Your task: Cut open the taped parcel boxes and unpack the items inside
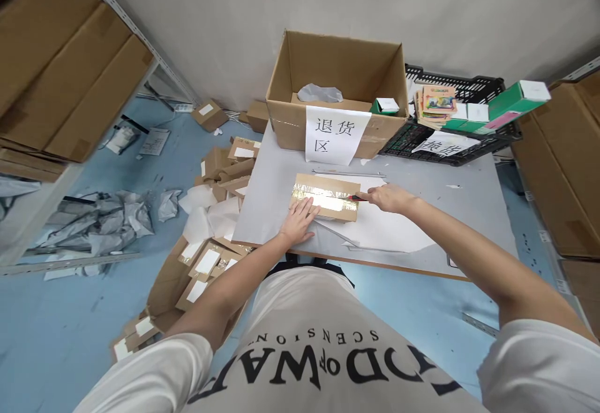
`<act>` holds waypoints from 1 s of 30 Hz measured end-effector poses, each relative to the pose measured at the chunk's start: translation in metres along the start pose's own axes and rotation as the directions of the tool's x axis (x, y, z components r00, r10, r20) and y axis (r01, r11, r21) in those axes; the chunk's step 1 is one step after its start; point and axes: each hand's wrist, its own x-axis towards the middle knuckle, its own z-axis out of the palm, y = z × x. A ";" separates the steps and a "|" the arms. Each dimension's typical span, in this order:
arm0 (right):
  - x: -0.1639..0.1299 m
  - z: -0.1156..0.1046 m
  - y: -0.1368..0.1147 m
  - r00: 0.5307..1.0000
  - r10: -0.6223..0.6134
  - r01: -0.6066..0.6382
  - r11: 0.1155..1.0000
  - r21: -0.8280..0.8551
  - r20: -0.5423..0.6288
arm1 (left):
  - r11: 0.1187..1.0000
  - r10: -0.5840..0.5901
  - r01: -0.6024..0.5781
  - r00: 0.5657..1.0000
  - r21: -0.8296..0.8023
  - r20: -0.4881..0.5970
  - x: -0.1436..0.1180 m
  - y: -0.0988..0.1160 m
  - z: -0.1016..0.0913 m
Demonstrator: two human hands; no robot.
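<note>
On the grey table [469,213], left of centre, I see a taped carton [327,197]; the left hand [299,220] lies spread on its near left, best kept off the cutting line — the right hand [388,198], apart, grips a red cutter [359,198] at its right end, tip probably touching; a shallow stroke suits

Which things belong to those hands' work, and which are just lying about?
In use:
taped box, touched by the left hand
red-handled tool in the right hand

Seemingly lying about:
open carton
black crate
floor boxes
grey bags
</note>
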 end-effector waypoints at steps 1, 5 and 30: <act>-0.003 0.002 0.001 1.000 0.007 -0.007 1.000 0.008 -0.003 | 1.000 -0.001 0.001 1.000 0.003 0.002 0.000 0.000 0.000; -0.014 0.010 0.007 0.999 0.032 -0.031 0.999 0.036 -0.012 | 1.000 -0.002 0.002 1.000 0.011 0.005 0.000 0.000 0.000; -0.082 0.118 0.004 0.851 0.492 -0.177 0.599 0.781 -0.185 | 1.000 0.000 0.000 1.000 0.012 -0.027 0.008 0.002 -0.010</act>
